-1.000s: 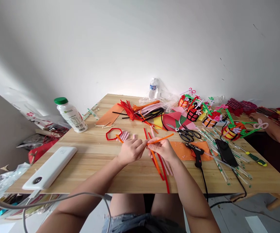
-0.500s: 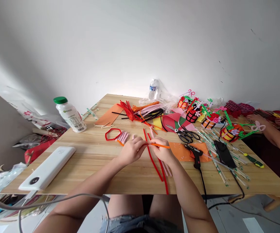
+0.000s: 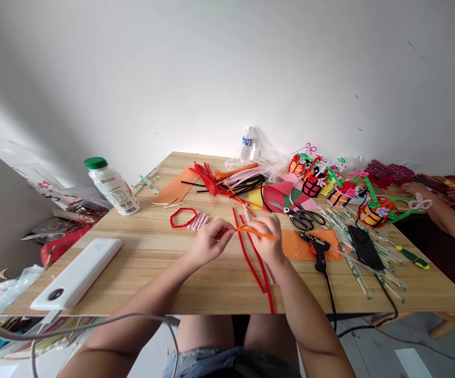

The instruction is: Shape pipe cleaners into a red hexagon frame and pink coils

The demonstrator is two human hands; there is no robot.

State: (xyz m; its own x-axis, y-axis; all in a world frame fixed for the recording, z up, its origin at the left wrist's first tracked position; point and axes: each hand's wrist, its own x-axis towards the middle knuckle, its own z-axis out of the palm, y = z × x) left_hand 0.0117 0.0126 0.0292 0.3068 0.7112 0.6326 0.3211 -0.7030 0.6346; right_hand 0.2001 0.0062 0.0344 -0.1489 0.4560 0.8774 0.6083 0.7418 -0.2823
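An orange pipe cleaner (image 3: 257, 232) is stretched between my two hands above the table. My left hand (image 3: 213, 237) pinches one end of it, which looks folded back at the fingertips. The fingers of my right hand (image 3: 266, 236) are closed around its other part. Beneath my hands lie red pipe cleaners (image 3: 251, 262) and pale pink ones (image 3: 269, 274). Left of my left hand are a red pipe cleaner bent into a hexagon (image 3: 183, 210) and a row of pink coils (image 3: 198, 221).
A glue gun (image 3: 316, 249), scissors (image 3: 302, 216), phone (image 3: 365, 247) and screwdriver (image 3: 412, 257) lie right. Small decorated baskets (image 3: 340, 194) and pipe cleaner bundles (image 3: 219, 181) stand farther back. A power bank (image 3: 81, 273) and white bottle (image 3: 113, 186) are left. Another person's arm (image 3: 446, 218) reaches in.
The orange pipe cleaner now shows a fold at my left fingertips and no longer sticks out left of that hand. My right hand has lifted and turned, its fingers curling over the strand.
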